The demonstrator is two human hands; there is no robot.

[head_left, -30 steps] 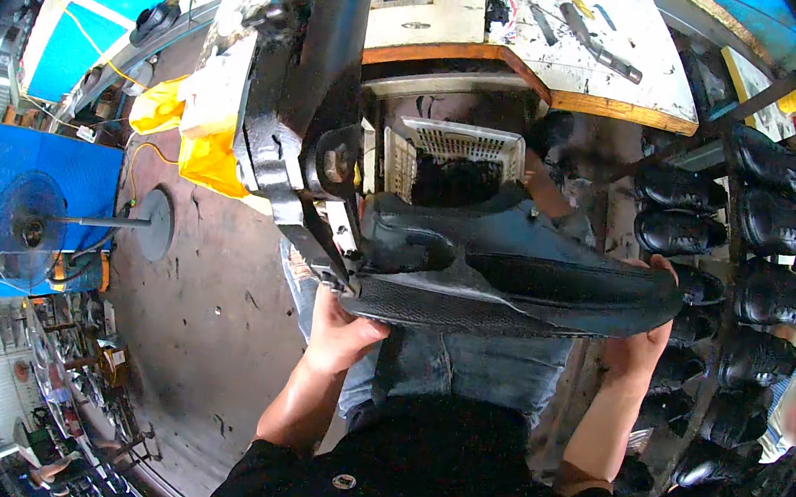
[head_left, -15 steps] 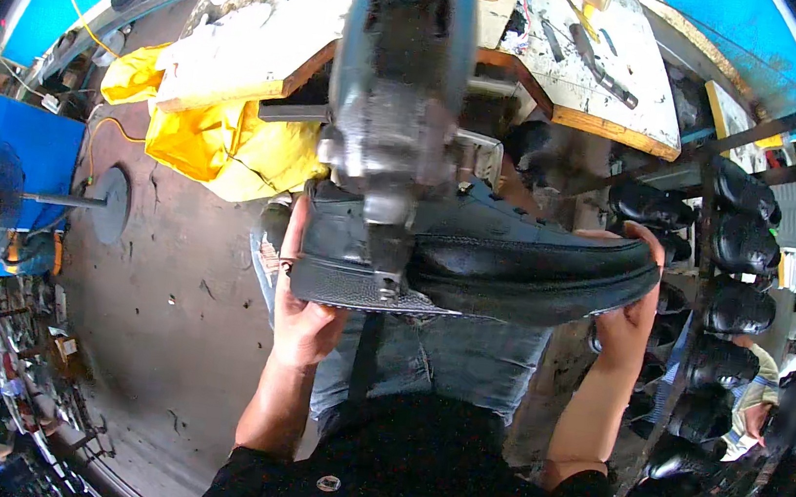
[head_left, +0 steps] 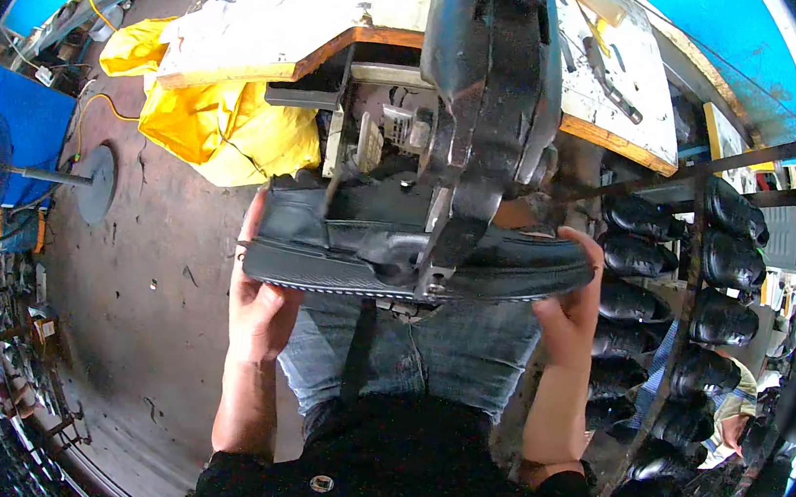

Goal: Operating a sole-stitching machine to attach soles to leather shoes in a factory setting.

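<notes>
A black leather shoe (head_left: 308,224) is held crosswise in front of my lap, its sole edge facing me. Closed around its left end is my left hand (head_left: 263,310), thumb on the sole side. My right hand (head_left: 577,313) grips the right end, fingers wrapped behind it and thumb underneath. Between my hands, the dark metal arm of a sewing machine (head_left: 487,111) comes down over the shoe. Its narrow foot (head_left: 436,280) meets the sole edge near the middle. The part of the shoe behind the arm is hidden.
White worktables (head_left: 236,34) with tools stand ahead. A yellow cloth or bag (head_left: 224,135) hangs below the left one. Racks of black shoes (head_left: 731,257) line the right, with another person (head_left: 731,424) partly visible behind. A fan (head_left: 96,180) stands at left.
The shoe and both my hands have shifted left relative to the machine arm. Its foot now meets the sole edge near the middle instead of nearer the left end.
</notes>
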